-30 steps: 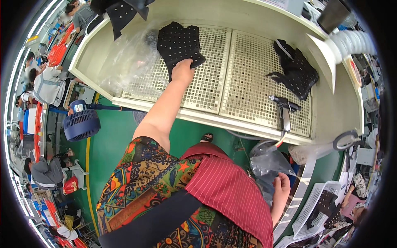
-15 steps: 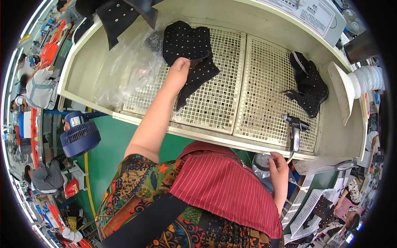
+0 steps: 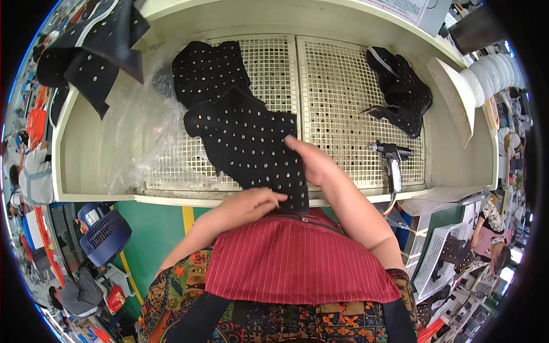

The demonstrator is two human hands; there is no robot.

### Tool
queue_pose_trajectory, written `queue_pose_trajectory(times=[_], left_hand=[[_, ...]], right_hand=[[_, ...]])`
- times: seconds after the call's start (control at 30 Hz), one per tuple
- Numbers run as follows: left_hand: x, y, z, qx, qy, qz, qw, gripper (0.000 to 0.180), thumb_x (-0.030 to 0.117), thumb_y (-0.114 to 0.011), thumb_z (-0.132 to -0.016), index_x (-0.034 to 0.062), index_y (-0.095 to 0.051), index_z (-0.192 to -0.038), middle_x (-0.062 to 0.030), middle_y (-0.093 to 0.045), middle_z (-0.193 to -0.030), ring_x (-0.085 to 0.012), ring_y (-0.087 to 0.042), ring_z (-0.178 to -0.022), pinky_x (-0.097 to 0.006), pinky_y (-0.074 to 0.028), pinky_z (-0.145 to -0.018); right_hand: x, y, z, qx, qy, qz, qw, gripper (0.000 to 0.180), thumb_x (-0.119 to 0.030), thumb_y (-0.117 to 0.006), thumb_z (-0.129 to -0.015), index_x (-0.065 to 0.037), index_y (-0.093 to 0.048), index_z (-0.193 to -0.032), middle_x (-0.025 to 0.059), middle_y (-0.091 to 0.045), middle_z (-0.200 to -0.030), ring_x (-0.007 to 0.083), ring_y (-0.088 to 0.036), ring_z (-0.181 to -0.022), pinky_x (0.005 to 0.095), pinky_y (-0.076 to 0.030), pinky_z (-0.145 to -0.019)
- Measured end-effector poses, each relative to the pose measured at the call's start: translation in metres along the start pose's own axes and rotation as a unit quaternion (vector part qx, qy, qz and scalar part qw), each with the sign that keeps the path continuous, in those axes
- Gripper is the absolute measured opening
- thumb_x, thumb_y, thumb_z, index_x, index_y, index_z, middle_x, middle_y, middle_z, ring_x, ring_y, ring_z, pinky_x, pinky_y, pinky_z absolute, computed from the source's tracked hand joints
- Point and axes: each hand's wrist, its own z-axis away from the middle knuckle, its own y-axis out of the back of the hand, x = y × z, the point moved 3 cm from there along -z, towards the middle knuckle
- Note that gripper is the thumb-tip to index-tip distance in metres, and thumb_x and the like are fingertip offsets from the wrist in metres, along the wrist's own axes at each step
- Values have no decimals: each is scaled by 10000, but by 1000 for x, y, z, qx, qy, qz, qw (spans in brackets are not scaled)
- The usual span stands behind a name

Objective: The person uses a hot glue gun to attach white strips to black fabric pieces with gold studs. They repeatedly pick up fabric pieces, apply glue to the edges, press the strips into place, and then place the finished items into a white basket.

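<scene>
A black fabric piece with rows of small shiny studs (image 3: 246,137) lies spread over the tray grid and reaches past its near edge toward my apron. At its right edge is my right hand (image 3: 311,162), thumb on top and the other fingers mostly hidden under the edge. My left hand (image 3: 256,204) grips the narrow near end, its fingers bent over the cloth. Another studded black piece (image 3: 209,68) lies just behind, partly covered by the first. A third one (image 3: 403,91), crumpled, rests at the far right of the grid.
The cream tray (image 3: 400,200) has raised walls. Clear plastic film (image 3: 140,148) fills its left part, and studded pieces (image 3: 94,63) hang over the far-left corner. An air gun (image 3: 394,166) lies at the right, near a white duct hood (image 3: 454,100). A blue fan (image 3: 106,237) stands left.
The studded piece has been drawn toward me and laid out, showing another piece behind it. My right hand has come up from below the tray to its edge; my left hand has moved nearer.
</scene>
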Motion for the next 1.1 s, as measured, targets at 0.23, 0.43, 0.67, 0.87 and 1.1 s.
queue_pose_trajectory(times=[0.23,0.43,0.67,0.87,1.1], left_hand=[[11,78,-39,298,-104,-251,915,366,105,-635,-788,59,-561,-1144,-171,-486,-1337,-331,-455,-1246,-429,-336,-1048],[7,136,-94,22,115,-283,952,660,279,-751,-706,144,-497,-1299,-96,-509,-1300,-286,-448,-1249,-544,-90,-1123],[14,137,-125,63,-56,-308,948,635,341,-803,-628,115,-596,-1184,-85,-597,-1157,-258,-554,-1101,-497,-204,-1108],[28,159,-149,41,-18,-232,972,302,241,-772,-709,30,-640,-881,-109,-636,-782,-194,-609,-736,-299,-474,-663],[37,152,-217,159,-77,-412,894,223,265,-694,-787,60,-614,-818,-108,-635,-769,-312,-605,-738,-396,-469,-691]], right_hand=[[-3,-13,6,43,185,413,891,509,16,-463,-873,-23,-361,-1370,182,-571,-1208,269,-553,-1129,336,-431,-968],[-14,-17,30,41,194,504,841,521,-32,-486,-899,-54,-336,-1397,183,-577,-1206,271,-553,-1136,344,-417,-972],[-45,-11,52,-22,273,461,844,614,3,-492,-881,-141,-295,-1445,155,-507,-1327,281,-501,-1221,338,-391,-1018],[-45,23,46,43,284,336,897,594,22,-507,-861,-90,-340,-1419,124,-492,-1332,202,-458,-1239,326,-370,-1031],[-69,59,20,171,244,150,943,544,90,-538,-814,-52,-442,-1331,69,-606,-1125,139,-589,-986,264,-490,-850]])
